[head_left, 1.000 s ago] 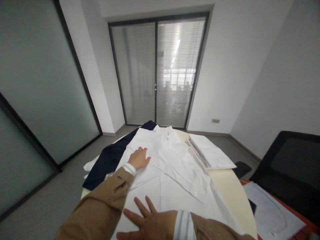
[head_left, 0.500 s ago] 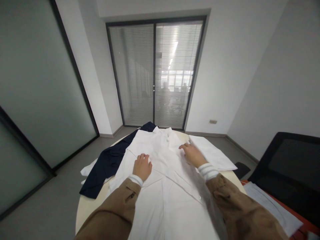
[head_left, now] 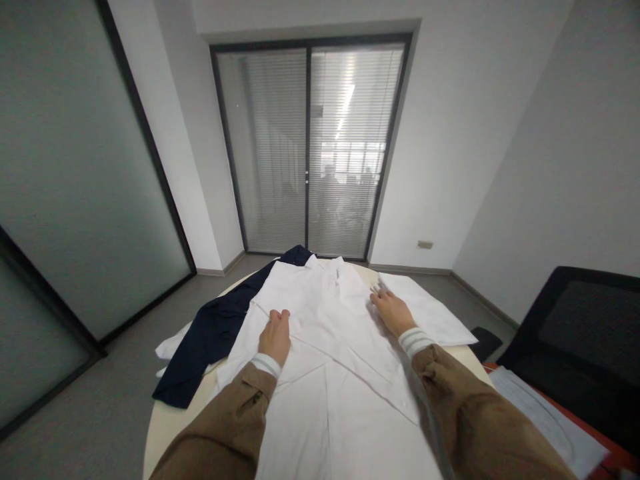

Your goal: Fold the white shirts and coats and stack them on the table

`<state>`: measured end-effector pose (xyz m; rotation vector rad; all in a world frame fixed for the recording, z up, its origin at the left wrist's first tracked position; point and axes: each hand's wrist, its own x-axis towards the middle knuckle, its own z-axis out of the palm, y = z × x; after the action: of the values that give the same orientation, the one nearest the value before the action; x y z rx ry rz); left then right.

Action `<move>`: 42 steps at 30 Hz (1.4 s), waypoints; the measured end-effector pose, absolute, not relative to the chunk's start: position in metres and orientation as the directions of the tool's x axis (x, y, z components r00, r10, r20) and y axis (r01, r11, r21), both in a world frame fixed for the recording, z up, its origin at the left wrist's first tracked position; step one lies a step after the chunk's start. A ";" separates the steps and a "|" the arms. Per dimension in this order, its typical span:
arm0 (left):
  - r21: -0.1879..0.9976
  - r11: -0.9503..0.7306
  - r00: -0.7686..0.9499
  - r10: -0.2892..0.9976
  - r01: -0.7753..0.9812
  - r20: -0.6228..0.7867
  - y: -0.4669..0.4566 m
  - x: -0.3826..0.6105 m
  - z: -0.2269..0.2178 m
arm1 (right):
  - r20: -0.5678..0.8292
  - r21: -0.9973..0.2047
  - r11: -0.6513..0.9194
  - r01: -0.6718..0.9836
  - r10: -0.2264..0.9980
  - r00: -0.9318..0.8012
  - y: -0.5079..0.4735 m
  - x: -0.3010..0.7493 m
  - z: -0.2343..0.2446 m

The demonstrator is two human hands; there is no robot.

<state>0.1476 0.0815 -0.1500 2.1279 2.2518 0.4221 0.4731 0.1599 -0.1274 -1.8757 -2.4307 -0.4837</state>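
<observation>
A white collared shirt [head_left: 325, 333] lies spread front up, its collar away from me and its lower part running toward me. My left hand [head_left: 275, 338] is closed on the left side of the shirt's front, fingers curled down into the cloth; the fingertips are partly hidden. Over at the shirt's right edge, my right hand [head_left: 393, 312] rests with its fingers stretched out and slightly apart. Just beyond it lies a flat white cloth piece [head_left: 430, 310]; I cannot tell whether it is the shirt's sleeve.
A dark navy garment [head_left: 215, 327] lies along the left, with white cloth [head_left: 173, 342] showing beneath it. Everything rests on a pale round-edged table [head_left: 167, 427]. To the right stands a black mesh chair [head_left: 580, 340] with white cloth [head_left: 545, 417] on its orange seat.
My left hand has shifted slightly left and its spread fingers have curled in. My right hand has moved right, out to the shirt's edge.
</observation>
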 end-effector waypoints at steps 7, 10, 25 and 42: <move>0.153 0.025 -0.050 0.985 0.988 0.168 0.080 0.142 -0.151 | 0.261 0.274 -0.016 0.962 0.964 -0.058 0.146 0.467 -0.121; 0.127 0.045 -0.063 0.988 0.991 0.139 0.083 0.142 -0.154 | 0.212 0.258 -0.047 0.965 0.977 -0.009 0.145 0.460 -0.118; 0.144 -0.018 -0.016 0.972 0.989 0.234 0.085 0.149 -0.163 | 0.209 0.085 -0.020 0.996 0.978 0.002 0.177 0.455 -0.120; 0.085 -0.001 -0.021 0.966 0.996 0.258 0.095 0.160 -0.161 | 0.288 -0.097 -0.125 0.987 0.946 0.148 0.283 0.457 -0.116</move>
<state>0.1600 0.0948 -0.1606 2.2806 2.3037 0.3991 0.4570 0.2827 -0.1162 -2.1644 -1.8797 -0.2264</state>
